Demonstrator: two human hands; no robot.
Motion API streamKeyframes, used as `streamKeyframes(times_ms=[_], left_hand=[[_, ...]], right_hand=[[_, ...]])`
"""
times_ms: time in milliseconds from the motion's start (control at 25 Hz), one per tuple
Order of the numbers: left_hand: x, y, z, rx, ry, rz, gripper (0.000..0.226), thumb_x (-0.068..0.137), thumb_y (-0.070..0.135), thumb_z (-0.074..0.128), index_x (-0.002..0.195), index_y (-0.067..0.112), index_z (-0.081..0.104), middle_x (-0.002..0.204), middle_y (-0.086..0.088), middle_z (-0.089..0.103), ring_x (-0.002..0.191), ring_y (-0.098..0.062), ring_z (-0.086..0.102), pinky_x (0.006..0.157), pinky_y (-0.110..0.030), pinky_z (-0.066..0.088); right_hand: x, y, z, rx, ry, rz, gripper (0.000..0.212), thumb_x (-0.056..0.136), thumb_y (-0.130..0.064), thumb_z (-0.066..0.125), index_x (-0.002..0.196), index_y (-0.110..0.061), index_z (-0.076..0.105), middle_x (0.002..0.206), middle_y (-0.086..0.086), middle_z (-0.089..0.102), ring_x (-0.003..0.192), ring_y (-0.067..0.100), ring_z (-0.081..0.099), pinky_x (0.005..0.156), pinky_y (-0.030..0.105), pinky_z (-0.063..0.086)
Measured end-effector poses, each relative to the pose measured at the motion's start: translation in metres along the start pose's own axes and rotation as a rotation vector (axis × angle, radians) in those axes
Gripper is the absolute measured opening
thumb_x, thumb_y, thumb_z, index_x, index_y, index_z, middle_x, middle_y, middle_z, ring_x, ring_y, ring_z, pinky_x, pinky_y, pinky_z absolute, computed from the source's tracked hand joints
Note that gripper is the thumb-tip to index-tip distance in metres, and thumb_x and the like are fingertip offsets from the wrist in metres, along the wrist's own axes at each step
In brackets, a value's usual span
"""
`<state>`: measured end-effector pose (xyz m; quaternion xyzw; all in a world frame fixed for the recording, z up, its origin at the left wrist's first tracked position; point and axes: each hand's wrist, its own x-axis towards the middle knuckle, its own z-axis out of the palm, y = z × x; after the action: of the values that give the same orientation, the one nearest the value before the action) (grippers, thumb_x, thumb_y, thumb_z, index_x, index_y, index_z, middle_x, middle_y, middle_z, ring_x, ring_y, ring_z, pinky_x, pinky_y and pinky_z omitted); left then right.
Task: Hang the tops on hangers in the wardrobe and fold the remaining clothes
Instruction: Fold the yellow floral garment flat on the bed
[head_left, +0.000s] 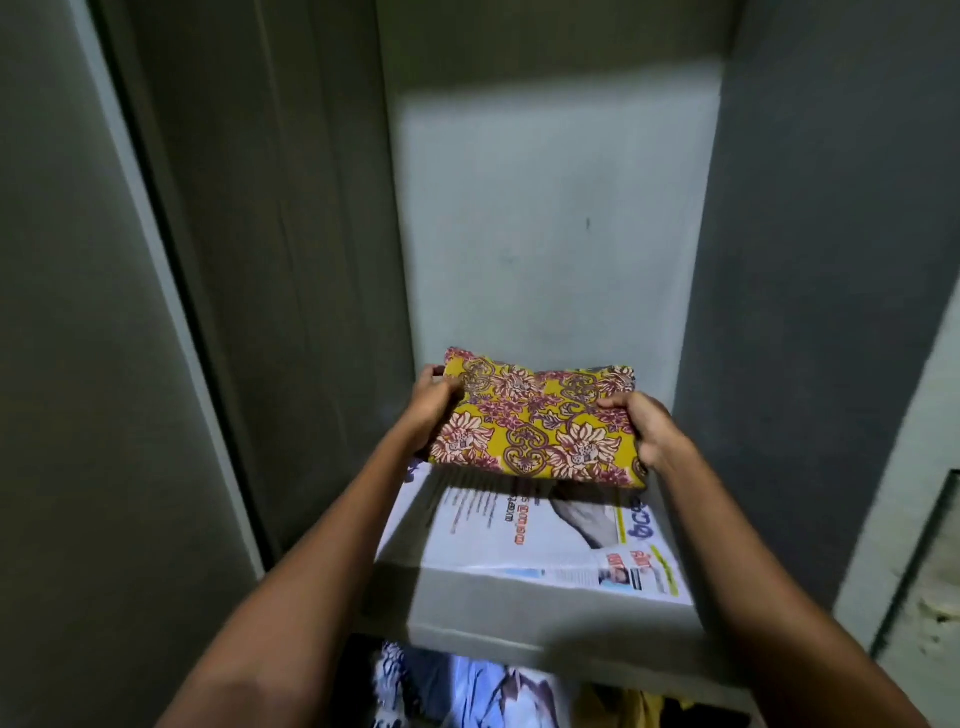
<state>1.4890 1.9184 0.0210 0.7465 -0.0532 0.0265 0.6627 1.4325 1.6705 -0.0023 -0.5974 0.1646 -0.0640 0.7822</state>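
Grey wardrobe shelf, newspaper lining it, folded cloth above

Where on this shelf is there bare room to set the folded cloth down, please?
The newspaper lining the shelf lies bare from its front edge to the back wall, below the folded cloth held by left hand and right hand. Below the shelf, hanging clothes crowd the space.

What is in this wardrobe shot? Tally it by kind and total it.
Folded floral cloth: 1
Newspaper: 1
Hands, left and right, on the cloth: 2
Clothes below the shelf: cannot count
Total: 4
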Motion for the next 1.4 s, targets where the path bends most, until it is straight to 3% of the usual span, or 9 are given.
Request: streamKeyframes(times_ms=[120, 280, 440, 640, 800, 960, 1160, 1320, 1400], left_hand=[[0.040, -0.029, 0.009, 0.113, 0.001, -0.036, 0.026, 0.088, 0.006, 0.053, 0.114, 0.003, 0.052, 0.074, -0.010, 0.058, 0.057, -0.019, 0.056, 0.046, -0.020, 0.040], [0.054, -0.101, 0.019, 0.507, 0.078, -0.128, 0.038, 0.087, 0.023, 0.061, 0.120, 0.004, 0.056, 0.118, -0.019, 0.062, 0.106, -0.032, 0.059, 0.082, -0.032, 0.044], [0.070, -0.105, 0.020, 0.344, 0.157, -0.047, 0.032, 0.086, 0.014, 0.063, 0.115, 0.003, 0.058, 0.115, -0.020, 0.063, 0.105, -0.031, 0.059, 0.085, -0.032, 0.044], [0.073, -0.108, 0.022, 0.313, 0.212, -0.005, 0.029, 0.086, 0.014, 0.063, 0.114, 0.005, 0.058, 0.111, -0.018, 0.064, 0.103, -0.032, 0.059, 0.085, -0.033, 0.045], [0.067, -0.107, 0.023, 0.532, 0.219, 0.073, 0.031, 0.089, 0.022, 0.057, 0.116, 0.007, 0.054, 0.112, -0.020, 0.063, 0.103, -0.036, 0.058, 0.084, -0.037, 0.045], [0.056, -0.101, 0.025, 1.099, 0.160, 0.156, 0.039, 0.097, 0.033, 0.041, 0.129, 0.011, 0.044, 0.131, -0.016, 0.052, 0.121, -0.034, 0.045, 0.096, -0.042, 0.036], [0.054, -0.093, 0.015, 1.491, -0.140, 0.043, 0.057, 0.100, 0.049, 0.013, 0.151, 0.024, 0.008, 0.159, -0.002, 0.002, 0.144, -0.033, 0.007, 0.114, -0.050, 0.005], [0.022, -0.103, 0.016, 1.379, -0.160, 0.188, 0.059, 0.100, 0.048, 0.014, 0.151, 0.022, 0.002, 0.159, -0.004, -0.004, 0.145, -0.030, 0.001, 0.116, -0.045, 0.003], [0.010, -0.109, 0.015, 1.256, -0.146, 0.154, 0.059, 0.099, 0.049, 0.017, 0.151, 0.023, 0.006, 0.159, -0.007, 0.000, 0.145, -0.029, 0.004, 0.116, -0.044, 0.004]], right_hand=[[0.039, 0.011, -0.001, -0.003, -0.034, 0.041, 0.020, 0.086, -0.010, 0.057, 0.105, -0.004, 0.060, 0.088, 0.018, 0.071, 0.065, 0.027, 0.067, 0.059, 0.035, 0.057], [0.066, 0.068, -0.012, -0.204, 0.086, 0.093, 0.006, 0.085, -0.014, 0.062, 0.087, -0.009, 0.062, 0.060, 0.009, 0.062, 0.045, 0.020, 0.056, 0.048, 0.024, 0.043], [0.074, 0.081, -0.012, -0.289, 0.295, -0.129, 0.021, 0.078, -0.021, 0.070, 0.085, -0.014, 0.051, 0.075, 0.010, 0.057, 0.064, 0.022, 0.053, 0.060, 0.031, 0.041], [0.068, 0.082, -0.009, -0.337, 0.323, -0.239, 0.020, 0.082, -0.019, 0.068, 0.072, -0.017, 0.050, 0.064, -0.001, 0.049, 0.054, 0.013, 0.042, 0.051, 0.024, 0.030], [0.057, 0.082, -0.004, -0.450, 0.354, -0.304, 0.009, 0.083, -0.012, 0.067, 0.083, -0.009, 0.058, 0.080, 0.005, 0.060, 0.075, 0.022, 0.055, 0.068, 0.026, 0.038], [0.050, 0.083, 0.000, -0.592, 0.449, -0.384, 0.004, 0.083, -0.010, 0.062, 0.083, -0.006, 0.062, 0.087, 0.013, 0.065, 0.088, 0.032, 0.060, 0.070, 0.029, 0.040], [0.042, 0.086, 0.013, -1.463, 0.461, -0.382, 0.042, 0.093, -0.016, 0.039, 0.135, -0.013, 0.041, 0.135, 0.011, 0.048, 0.126, 0.028, 0.041, 0.100, 0.038, 0.034], [0.028, 0.081, 0.020, -1.738, 0.348, -0.414, 0.048, 0.096, -0.012, 0.032, 0.143, -0.007, 0.028, 0.149, 0.010, 0.031, 0.136, 0.023, 0.031, 0.111, 0.046, 0.019], [0.021, 0.084, 0.016, -1.730, 0.293, -0.415, 0.042, 0.096, -0.012, 0.033, 0.138, -0.006, 0.035, 0.144, 0.009, 0.038, 0.130, 0.022, 0.042, 0.108, 0.041, 0.028]])
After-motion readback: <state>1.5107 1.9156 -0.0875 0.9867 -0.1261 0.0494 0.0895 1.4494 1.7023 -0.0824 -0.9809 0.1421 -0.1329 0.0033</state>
